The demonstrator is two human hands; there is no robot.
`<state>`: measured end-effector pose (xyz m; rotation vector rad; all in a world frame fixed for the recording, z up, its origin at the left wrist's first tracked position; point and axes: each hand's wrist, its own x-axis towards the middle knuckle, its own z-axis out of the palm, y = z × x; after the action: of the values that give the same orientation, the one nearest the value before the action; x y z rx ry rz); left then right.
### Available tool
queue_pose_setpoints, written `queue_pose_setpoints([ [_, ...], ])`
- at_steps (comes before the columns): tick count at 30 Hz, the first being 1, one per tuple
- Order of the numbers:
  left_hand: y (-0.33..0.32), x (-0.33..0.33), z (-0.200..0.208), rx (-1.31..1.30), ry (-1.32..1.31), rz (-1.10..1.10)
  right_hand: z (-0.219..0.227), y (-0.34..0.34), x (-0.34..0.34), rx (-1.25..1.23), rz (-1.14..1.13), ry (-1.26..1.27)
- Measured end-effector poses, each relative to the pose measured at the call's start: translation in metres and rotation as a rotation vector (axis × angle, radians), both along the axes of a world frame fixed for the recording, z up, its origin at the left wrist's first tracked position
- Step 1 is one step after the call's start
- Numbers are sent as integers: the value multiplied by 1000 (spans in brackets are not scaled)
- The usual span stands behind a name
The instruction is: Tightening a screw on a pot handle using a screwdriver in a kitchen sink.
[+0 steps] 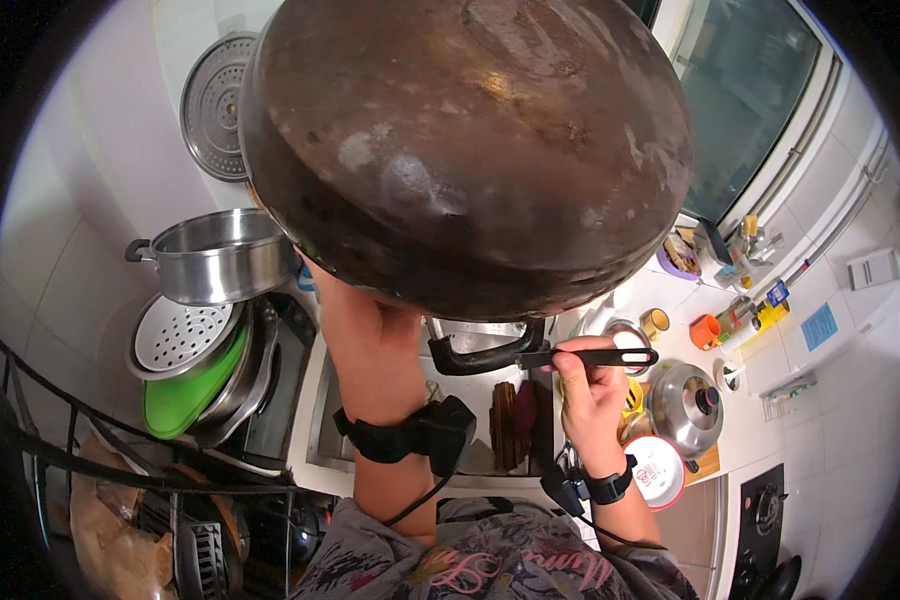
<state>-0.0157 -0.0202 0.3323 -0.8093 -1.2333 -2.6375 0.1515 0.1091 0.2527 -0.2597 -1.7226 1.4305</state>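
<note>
A large pan is tipped up in front of me, its brown, scorched underside toward me. My left arm reaches up behind its lower rim. The left hand is mostly hidden there and appears to hold the pan up; its fingers do not show. Low on the pan is a black loop handle. My right hand is closed round a slim black-handled tool with a slot in its end. The tool's tip points left and meets the right end of the loop handle. Its exact kind is unclear.
Below the pan lies a sink with a brown ridged bundle inside. Left stand a steel pot, a white colander and a green lid. Right are a lidded pot, a red-rimmed bowl and an orange mug.
</note>
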Motion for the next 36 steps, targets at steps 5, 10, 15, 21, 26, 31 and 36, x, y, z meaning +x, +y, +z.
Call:
queue_pose_setpoints([
  [5,-7,13,-30,-59,-56,11,8,0,-2,-31,-69,-45],
  [10,-8,19,-17,-9,-173,1,29,-7,-8,49,-210,-176],
  [15,-10,32,6,131,-388,-2,26,-22,-14,232,-170,-339],
  [21,-10,37,-15,-492,96,499,19,-38,-25,-157,-28,-187],
  [26,0,23,-44,-417,175,478,15,-16,-21,235,-239,-256],
  [31,-10,14,-73,-722,234,558,5,-46,-30,-51,-69,-216],
  [36,-5,12,-90,-664,263,542,-4,-31,-29,497,-385,-389],
])
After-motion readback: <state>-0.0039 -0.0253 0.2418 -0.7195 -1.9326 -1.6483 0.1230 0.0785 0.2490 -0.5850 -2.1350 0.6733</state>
